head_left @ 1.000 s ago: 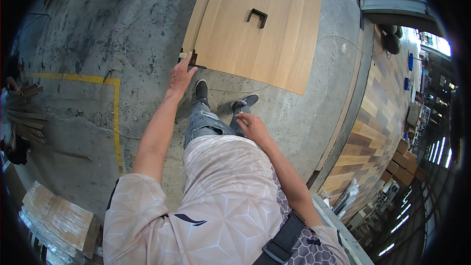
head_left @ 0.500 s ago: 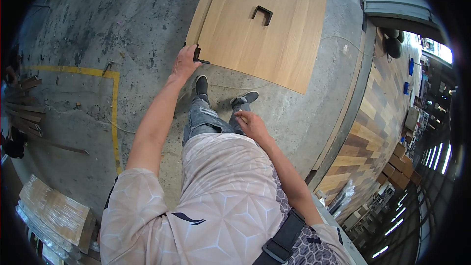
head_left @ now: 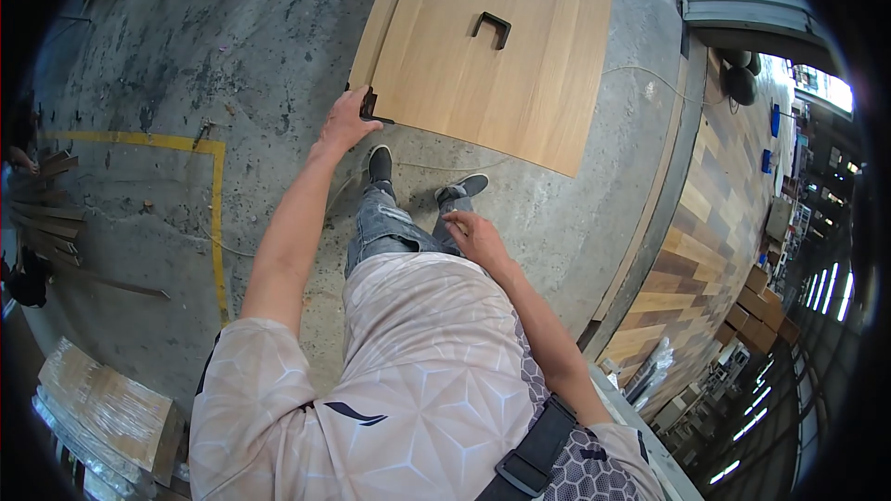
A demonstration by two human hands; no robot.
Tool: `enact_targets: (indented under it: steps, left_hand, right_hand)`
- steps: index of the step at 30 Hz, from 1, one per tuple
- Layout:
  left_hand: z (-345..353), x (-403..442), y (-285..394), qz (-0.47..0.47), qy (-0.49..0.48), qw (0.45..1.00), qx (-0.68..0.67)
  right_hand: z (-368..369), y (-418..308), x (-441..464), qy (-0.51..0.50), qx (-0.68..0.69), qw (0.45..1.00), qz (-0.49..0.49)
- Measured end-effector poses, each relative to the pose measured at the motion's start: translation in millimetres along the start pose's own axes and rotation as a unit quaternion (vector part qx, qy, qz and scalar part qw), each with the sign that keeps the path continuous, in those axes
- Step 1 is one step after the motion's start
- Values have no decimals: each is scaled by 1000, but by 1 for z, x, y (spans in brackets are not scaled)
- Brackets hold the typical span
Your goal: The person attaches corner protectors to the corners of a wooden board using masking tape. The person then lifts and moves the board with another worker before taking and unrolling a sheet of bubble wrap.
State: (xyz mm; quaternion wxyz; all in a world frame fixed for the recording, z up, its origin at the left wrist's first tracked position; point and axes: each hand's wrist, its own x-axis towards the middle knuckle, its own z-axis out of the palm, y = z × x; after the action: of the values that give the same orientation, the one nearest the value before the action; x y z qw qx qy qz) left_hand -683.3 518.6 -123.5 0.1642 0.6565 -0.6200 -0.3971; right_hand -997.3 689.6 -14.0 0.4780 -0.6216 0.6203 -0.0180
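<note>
My left hand [head_left: 343, 127] is at the near left corner of a wood-grain board [head_left: 501, 97], its fingers and thumb closed round a black corner piece [head_left: 369, 106] that fits over that corner. On top of the board lies a second black angled piece [head_left: 502, 24], apart from both hands. In front of my waist, above my right leg, hovers my right hand [head_left: 478, 237]. Its fingers are curled with thumb and fingertips together; whatever may be between them is too small to make out.
A thin cord [head_left: 650, 71] runs over the concrete floor beside the board. Yellow tape [head_left: 219, 223] marks the floor on the left, near wood strips [head_left: 46, 213] and a wrapped stack [head_left: 107, 399]. Plank flooring [head_left: 682, 260] covers the right side, with cardboard boxes [head_left: 750, 320] beyond.
My left hand has shifted slightly left and down at the corner, its thumb stretched further along the black piece's lower edge. The right hand stays where it was.
</note>
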Motion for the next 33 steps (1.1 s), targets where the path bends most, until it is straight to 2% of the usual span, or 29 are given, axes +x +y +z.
enact_targets:
  steps: [9,14,20,33]
  left_hand:
    - [9,3,7,-12,29,1000,3]
    - [4,1,6,2,27,1000,0]
    - [16,-1,10,-50,34,998,7]
    - [24,-6,14,-31,77,996,27]
  right_hand:
    - [1,2,1,13,11,1000,-16]
    - [-1,-6,8,-14,8,1000,-1]
    - [-5,-17,15,5,30,999,-31]
    - [-9,-16,12,22,40,999,-28]
